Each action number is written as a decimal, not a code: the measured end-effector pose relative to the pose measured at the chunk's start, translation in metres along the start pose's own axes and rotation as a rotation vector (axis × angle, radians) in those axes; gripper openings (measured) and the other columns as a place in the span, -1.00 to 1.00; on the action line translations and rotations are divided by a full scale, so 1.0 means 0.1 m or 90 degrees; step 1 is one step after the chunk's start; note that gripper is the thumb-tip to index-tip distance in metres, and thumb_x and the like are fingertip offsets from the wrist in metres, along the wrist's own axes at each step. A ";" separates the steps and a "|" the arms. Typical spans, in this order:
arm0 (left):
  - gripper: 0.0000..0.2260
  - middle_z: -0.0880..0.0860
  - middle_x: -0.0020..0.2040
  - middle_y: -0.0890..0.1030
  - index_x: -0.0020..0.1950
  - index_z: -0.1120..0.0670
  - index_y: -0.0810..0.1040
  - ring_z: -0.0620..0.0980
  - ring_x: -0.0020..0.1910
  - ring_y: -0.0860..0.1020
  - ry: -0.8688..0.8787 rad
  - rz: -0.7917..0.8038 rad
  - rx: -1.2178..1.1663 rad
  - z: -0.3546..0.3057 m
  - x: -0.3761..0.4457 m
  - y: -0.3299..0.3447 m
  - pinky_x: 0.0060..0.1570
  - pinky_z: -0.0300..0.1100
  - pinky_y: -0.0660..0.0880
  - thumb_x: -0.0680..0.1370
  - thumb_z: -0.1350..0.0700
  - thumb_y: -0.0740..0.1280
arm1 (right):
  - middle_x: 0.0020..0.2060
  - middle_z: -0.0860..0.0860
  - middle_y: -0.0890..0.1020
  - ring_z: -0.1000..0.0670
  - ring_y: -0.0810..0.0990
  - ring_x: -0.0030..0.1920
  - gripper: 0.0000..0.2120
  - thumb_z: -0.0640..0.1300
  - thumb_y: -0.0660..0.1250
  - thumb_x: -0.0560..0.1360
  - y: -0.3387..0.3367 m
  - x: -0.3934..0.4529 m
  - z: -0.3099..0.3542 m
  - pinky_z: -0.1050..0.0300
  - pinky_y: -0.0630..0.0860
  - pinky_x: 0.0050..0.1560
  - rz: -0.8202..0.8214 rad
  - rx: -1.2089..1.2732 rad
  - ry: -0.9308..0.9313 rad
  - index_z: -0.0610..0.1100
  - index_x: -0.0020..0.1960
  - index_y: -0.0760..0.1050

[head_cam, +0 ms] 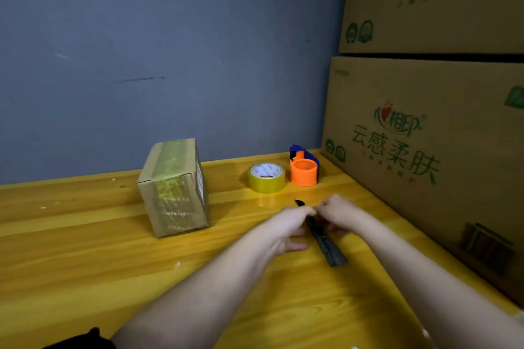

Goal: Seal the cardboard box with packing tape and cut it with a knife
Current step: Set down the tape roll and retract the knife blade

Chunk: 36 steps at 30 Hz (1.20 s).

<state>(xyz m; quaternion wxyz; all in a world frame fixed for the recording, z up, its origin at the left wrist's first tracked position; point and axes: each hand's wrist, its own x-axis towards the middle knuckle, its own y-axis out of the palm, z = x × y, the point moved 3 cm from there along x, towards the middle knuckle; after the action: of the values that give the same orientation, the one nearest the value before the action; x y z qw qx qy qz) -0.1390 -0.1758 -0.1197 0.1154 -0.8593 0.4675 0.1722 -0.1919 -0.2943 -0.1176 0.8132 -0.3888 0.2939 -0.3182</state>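
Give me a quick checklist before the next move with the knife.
1. Knife in hand: ok, the left hand and right hand both hold it near its front end.
2. Blade out or retracted: cannot tell, the tip is too small and dark.
3. Small box within reach: ok, it stands left of the hands on the table.
4. Box flaps taped: ok on the faces that show, a yellowish strip runs over top and front.
5. Tape roll clear of the knife: ok, it lies behind, beside the orange dispenser.
6. Fingers off the cutting edge: cannot tell.
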 end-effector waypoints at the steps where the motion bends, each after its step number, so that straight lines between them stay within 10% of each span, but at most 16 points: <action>1: -0.98 0.02 0.03 0.39 -0.03 0.03 0.39 0.04 0.15 0.41 -0.017 0.007 -0.039 0.00 -0.04 0.04 0.16 0.02 0.43 0.57 0.11 0.22 | -0.35 -0.12 0.55 -0.11 0.55 -0.36 -0.78 -0.04 0.22 0.53 0.01 -0.04 -0.02 0.06 0.52 -0.40 0.015 0.009 0.024 -0.20 -0.07 0.49; 9: -0.91 0.02 -0.16 0.49 -0.18 0.02 0.42 -0.02 -0.05 0.47 -0.048 0.012 -0.131 0.01 -0.14 0.23 -0.06 -0.12 0.39 0.52 0.09 0.22 | -0.11 -0.17 0.58 -0.02 0.54 -0.33 -0.71 -0.07 0.27 0.53 0.06 -0.22 -0.01 0.10 0.51 -0.47 0.071 0.056 0.076 -0.27 0.13 0.45; 18: -0.94 -0.01 -0.15 0.43 -0.14 0.01 0.40 -0.04 -0.04 0.43 -0.003 -0.047 -0.171 0.04 -0.14 0.05 0.04 -0.06 0.43 0.53 0.12 0.23 | -0.41 0.01 0.43 0.09 0.37 -0.41 -0.83 -0.03 0.35 0.49 0.18 -0.27 0.01 0.31 0.33 -0.52 0.105 0.194 0.019 -0.09 -0.19 0.45; 25: -0.67 0.05 0.09 0.50 0.31 0.08 0.32 -0.03 0.06 0.47 0.115 -0.088 -0.160 0.12 -0.05 -0.32 0.04 -0.13 0.40 0.56 0.13 0.23 | -0.39 0.03 0.45 0.12 0.37 -0.43 -0.83 -0.06 0.34 0.51 0.36 -0.27 0.26 0.32 0.32 -0.48 0.099 0.406 -0.090 -0.10 0.02 0.43; 36: -0.79 0.04 -0.47 0.45 -0.13 0.09 0.39 -0.02 -0.55 0.46 0.185 -0.059 -0.086 0.43 -0.31 -1.17 -0.55 -0.26 0.43 0.62 0.00 0.15 | -0.24 -0.07 0.58 0.06 0.54 -0.25 -0.83 -0.26 0.37 0.48 0.88 -0.40 1.19 0.30 0.46 -0.25 -0.034 0.606 -0.365 -0.20 -0.01 0.39</action>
<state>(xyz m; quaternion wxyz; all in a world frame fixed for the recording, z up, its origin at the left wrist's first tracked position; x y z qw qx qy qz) -0.0641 -0.0738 -0.1420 -0.0032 -0.9017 0.4264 0.0718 -0.1058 -0.1680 -0.1178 0.9382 -0.0570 -0.1255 -0.3176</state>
